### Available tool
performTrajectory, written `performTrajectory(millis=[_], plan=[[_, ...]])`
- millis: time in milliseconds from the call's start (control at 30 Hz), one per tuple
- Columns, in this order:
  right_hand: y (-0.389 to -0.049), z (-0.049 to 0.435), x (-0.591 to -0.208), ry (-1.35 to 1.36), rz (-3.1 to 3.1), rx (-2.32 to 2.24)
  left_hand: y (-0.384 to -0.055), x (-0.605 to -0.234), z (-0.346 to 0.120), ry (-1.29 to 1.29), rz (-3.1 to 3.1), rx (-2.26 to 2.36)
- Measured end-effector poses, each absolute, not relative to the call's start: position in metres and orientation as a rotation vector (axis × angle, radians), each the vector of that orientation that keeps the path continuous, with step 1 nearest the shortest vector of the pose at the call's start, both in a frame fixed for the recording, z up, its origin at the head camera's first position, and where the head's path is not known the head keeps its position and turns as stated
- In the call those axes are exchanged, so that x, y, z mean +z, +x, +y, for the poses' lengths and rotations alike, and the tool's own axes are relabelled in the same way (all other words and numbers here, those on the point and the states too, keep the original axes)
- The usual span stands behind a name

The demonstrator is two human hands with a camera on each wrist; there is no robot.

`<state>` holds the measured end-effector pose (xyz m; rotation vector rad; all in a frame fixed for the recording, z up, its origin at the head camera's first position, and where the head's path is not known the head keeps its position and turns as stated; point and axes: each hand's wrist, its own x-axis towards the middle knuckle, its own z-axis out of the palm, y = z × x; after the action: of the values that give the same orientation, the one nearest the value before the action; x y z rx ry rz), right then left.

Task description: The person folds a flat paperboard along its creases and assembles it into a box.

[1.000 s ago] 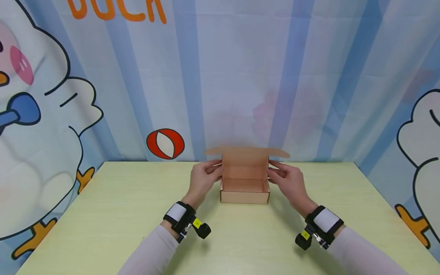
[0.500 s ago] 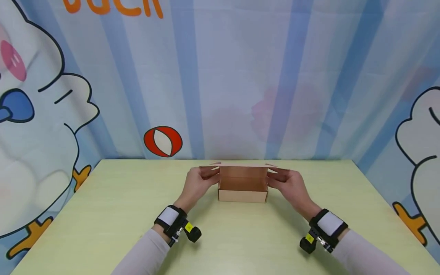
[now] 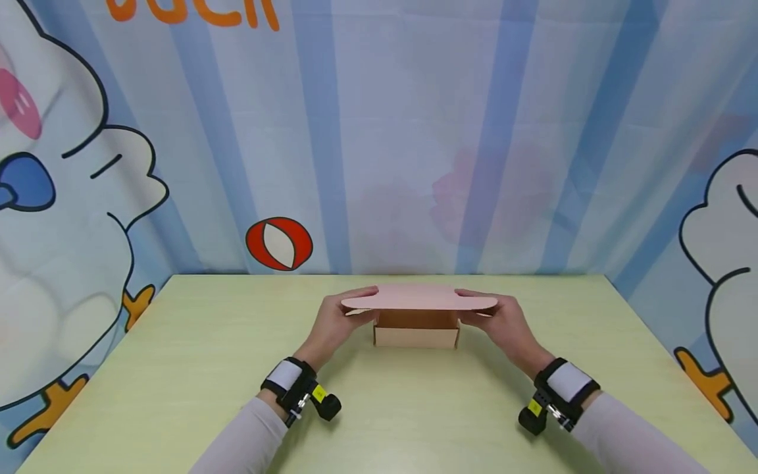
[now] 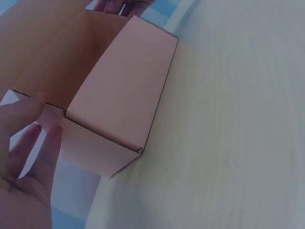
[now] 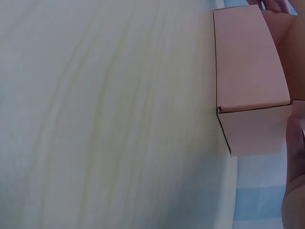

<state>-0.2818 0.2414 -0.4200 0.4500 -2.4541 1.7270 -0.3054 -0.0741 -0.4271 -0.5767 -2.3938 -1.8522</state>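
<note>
A small cardboard mailer box [image 3: 416,338] stands on the far middle of the table, its lid [image 3: 418,297] tilted forward over the inside. An opening shows between the lid's front edge and the front wall. My left hand [image 3: 333,326] pinches the lid's left side, and my right hand [image 3: 503,326] does the same on the right. In the left wrist view, fingertips touch the upper side wall of the box [image 4: 119,90]. The right wrist view shows the box's front [image 5: 250,62] and only part of the right hand [image 5: 296,181]. The box's floor is hidden from above.
A pale yellow-green table [image 3: 408,408] reaches back to a blue striped curtain [image 3: 391,131]. Printed on the curtain are a red and white ball [image 3: 279,243] and large white ducks. Each wrist wears a strapped camera.
The lid has swung from standing upright at the back to leaning forward over the box, both hands following it. The box's base stays in about the same place.
</note>
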Motion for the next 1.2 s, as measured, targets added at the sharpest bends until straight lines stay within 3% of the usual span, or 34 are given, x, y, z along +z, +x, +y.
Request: performTrajectory(millis=[233,633,1200], plan=[[-0.285,0.247,-0.423,0.581,-2.497,1.555,-0.310,-0.427,-0.079,-0.711,-2.400,-1.914],[-0.285,0.251,-0.428,0.710,-2.526,1.114,-0.313,-0.426,-0.084,-0.811,-2.554,-1.537],[-0.286,0.252,-0.429,0.887,-2.521,0.846,-0.315,-0.427,-0.090,-0.822,-2.721,-1.455]])
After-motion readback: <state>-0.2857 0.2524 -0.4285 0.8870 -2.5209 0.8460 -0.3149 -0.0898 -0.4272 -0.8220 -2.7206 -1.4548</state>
